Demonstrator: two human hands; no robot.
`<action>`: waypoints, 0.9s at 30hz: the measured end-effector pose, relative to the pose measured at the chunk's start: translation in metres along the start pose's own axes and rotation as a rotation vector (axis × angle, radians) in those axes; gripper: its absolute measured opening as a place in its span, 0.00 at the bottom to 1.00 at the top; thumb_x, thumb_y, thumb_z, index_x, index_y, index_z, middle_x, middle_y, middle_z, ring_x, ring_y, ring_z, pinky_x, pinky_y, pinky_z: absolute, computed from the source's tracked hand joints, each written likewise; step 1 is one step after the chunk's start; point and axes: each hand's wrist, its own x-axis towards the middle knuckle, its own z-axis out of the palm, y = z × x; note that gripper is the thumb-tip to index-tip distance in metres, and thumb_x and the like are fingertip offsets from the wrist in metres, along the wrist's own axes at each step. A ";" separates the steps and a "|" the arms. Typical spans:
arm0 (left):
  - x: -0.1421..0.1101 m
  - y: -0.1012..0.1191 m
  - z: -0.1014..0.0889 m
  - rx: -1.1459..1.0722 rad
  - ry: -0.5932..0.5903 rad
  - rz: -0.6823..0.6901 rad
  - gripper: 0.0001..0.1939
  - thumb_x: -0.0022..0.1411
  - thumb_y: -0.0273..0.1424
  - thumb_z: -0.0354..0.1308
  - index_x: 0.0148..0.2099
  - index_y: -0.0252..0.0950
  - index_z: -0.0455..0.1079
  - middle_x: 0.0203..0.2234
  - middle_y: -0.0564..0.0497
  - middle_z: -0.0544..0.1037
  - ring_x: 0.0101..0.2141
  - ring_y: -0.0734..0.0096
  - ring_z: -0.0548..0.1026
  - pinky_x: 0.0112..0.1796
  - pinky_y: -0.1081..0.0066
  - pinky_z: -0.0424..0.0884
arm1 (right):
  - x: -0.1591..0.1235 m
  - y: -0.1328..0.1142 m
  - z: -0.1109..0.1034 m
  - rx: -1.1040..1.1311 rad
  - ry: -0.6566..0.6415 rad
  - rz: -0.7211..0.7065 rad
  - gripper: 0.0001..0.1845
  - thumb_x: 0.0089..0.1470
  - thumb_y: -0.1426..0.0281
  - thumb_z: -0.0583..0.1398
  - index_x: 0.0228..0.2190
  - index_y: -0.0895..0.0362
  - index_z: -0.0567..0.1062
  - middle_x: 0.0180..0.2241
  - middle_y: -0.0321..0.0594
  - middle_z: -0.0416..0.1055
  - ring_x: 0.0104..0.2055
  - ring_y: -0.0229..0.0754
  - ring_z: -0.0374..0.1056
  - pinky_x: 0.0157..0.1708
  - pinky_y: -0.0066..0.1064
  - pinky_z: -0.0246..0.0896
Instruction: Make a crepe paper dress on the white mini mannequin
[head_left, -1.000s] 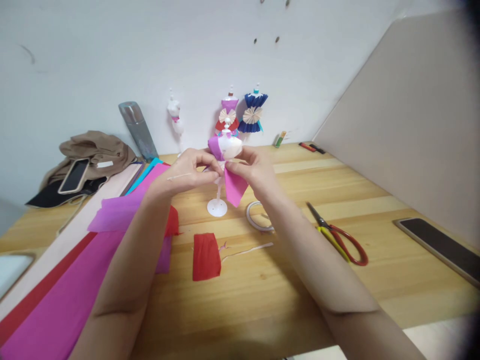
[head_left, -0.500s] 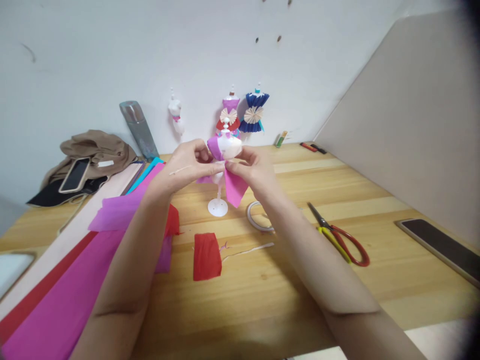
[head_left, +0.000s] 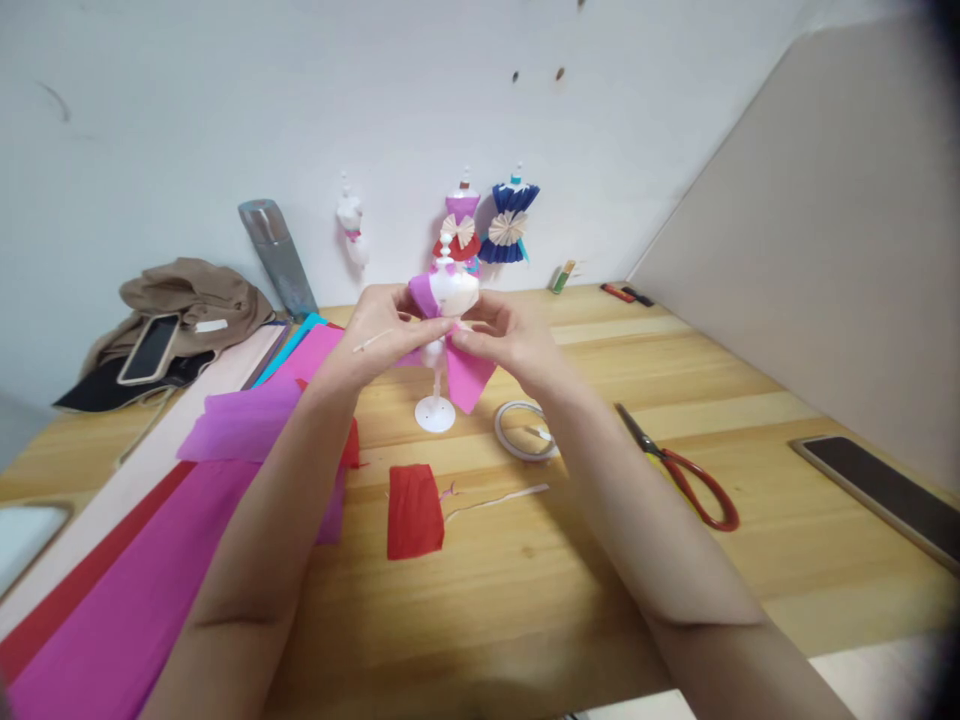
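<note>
A small white mannequin (head_left: 454, 293) on a round stand stands in the middle of the table, one side of its chest covered in purple paper (head_left: 424, 294). My left hand (head_left: 390, 325) is closed around its left side, thumb pressed across the waist. From the other side my right hand (head_left: 502, 330) pinches a piece of pink crepe paper (head_left: 469, 378) against the waist; the paper hangs down beside the stand. Both thumbs nearly meet at the front. Fingers behind the mannequin are partly hidden. A thin whitish strip (head_left: 371, 341) sticks to the back of my left hand.
Scissors (head_left: 701, 485), a tape roll (head_left: 501, 440) and a phone (head_left: 877, 490) lie to the right. A red paper piece (head_left: 415, 512) lies in front. Coloured paper sheets (head_left: 142, 590), a cap (head_left: 97, 390) and a bottle (head_left: 279, 260) are left. Dressed mannequins (head_left: 510, 225) stand by the wall.
My left hand has shifted right, its thumb reaching further across the waist. The mannequin has tipped slightly left. My right forearm has moved a little right, showing more of the tape roll.
</note>
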 end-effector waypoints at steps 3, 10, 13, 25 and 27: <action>0.000 -0.001 -0.001 0.000 -0.010 0.005 0.16 0.51 0.37 0.72 0.40 0.33 0.80 0.38 0.44 0.84 0.43 0.53 0.81 0.43 0.61 0.77 | -0.001 -0.002 -0.001 0.005 -0.050 -0.033 0.20 0.47 0.64 0.67 0.44 0.53 0.79 0.48 0.44 0.79 0.54 0.55 0.73 0.57 0.50 0.65; 0.000 -0.003 -0.003 -0.029 -0.012 0.019 0.17 0.50 0.37 0.73 0.40 0.33 0.81 0.38 0.45 0.85 0.43 0.54 0.81 0.44 0.61 0.77 | -0.001 0.004 0.001 -0.116 -0.033 -0.042 0.19 0.49 0.62 0.66 0.43 0.55 0.80 0.46 0.46 0.79 0.52 0.55 0.72 0.55 0.50 0.65; -0.001 -0.003 -0.003 -0.040 -0.009 0.006 0.16 0.50 0.37 0.73 0.40 0.34 0.81 0.38 0.45 0.85 0.42 0.54 0.81 0.44 0.61 0.77 | 0.000 0.005 0.000 -0.093 -0.030 -0.039 0.17 0.50 0.61 0.66 0.42 0.55 0.80 0.46 0.46 0.79 0.52 0.54 0.72 0.55 0.49 0.65; 0.001 -0.004 -0.004 -0.030 -0.012 -0.018 0.16 0.50 0.34 0.73 0.41 0.33 0.81 0.37 0.45 0.84 0.42 0.53 0.81 0.44 0.57 0.77 | -0.001 -0.002 0.005 0.045 0.023 0.026 0.15 0.51 0.58 0.65 0.36 0.55 0.80 0.41 0.45 0.80 0.47 0.53 0.75 0.51 0.46 0.69; 0.001 -0.004 -0.003 -0.024 -0.010 -0.016 0.16 0.49 0.35 0.73 0.40 0.34 0.81 0.37 0.45 0.84 0.41 0.54 0.81 0.44 0.58 0.77 | -0.001 -0.001 0.007 0.086 0.026 0.044 0.14 0.50 0.59 0.65 0.35 0.55 0.80 0.41 0.44 0.80 0.47 0.52 0.75 0.50 0.45 0.69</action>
